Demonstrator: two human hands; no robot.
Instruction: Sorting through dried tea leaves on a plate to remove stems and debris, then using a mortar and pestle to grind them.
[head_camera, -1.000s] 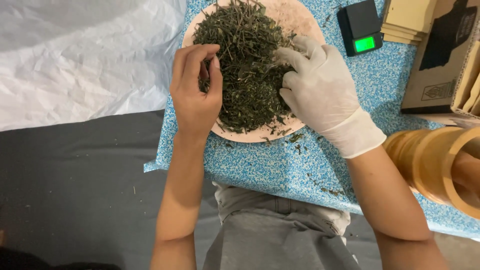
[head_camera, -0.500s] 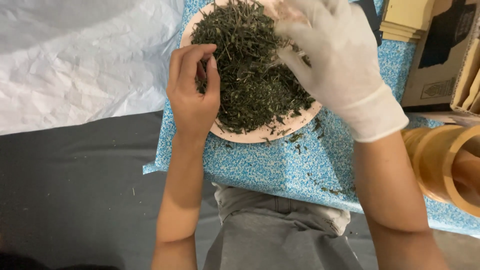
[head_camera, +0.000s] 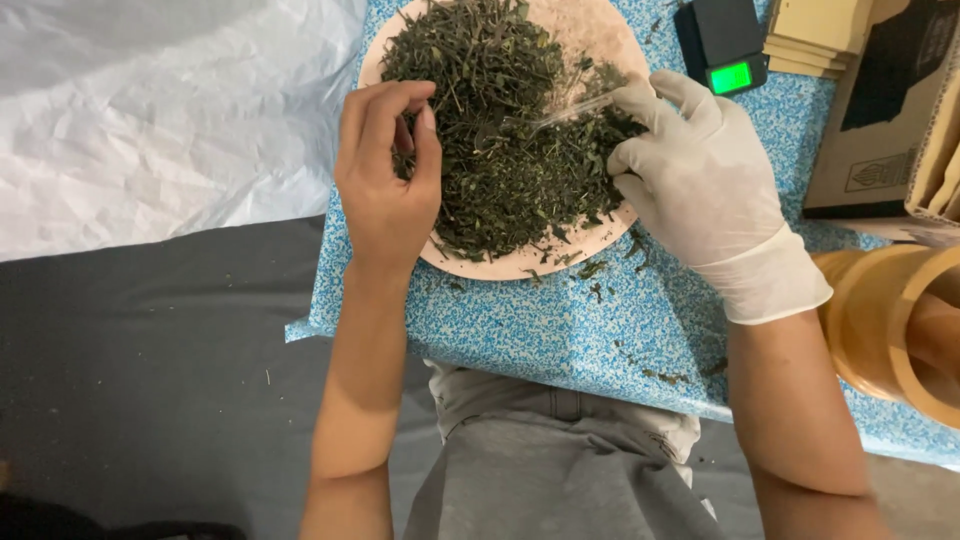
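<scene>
A pink plate (head_camera: 600, 40) heaped with dried green herbs (head_camera: 500, 130) sits on a blue speckled tabletop (head_camera: 540, 320). My bare left hand (head_camera: 385, 180) rests at the pile's left edge, thumb and fingers curled together in a pinch; what they hold is hidden. My right hand (head_camera: 700, 180), in a white glove, lies on the plate's right rim with its fingertips in the herbs, pinching a thin clear plastic bag (head_camera: 565, 108) that stretches across the pile. Herb crumbs lie scattered on the tabletop below the plate.
A small black scale (head_camera: 722, 45) with a lit green display stands behind the right hand. Tan flat packets (head_camera: 815, 35) and a cardboard box (head_camera: 880, 110) are at the far right. Stacked tan rings (head_camera: 890, 320) sit at the right edge. A crumpled white sheet (head_camera: 150, 120) lies to the left.
My right hand rose off the plate toward the scale, then came back down onto the right rim with the clear plastic. Herbs spread further right. The left hand stayed put.
</scene>
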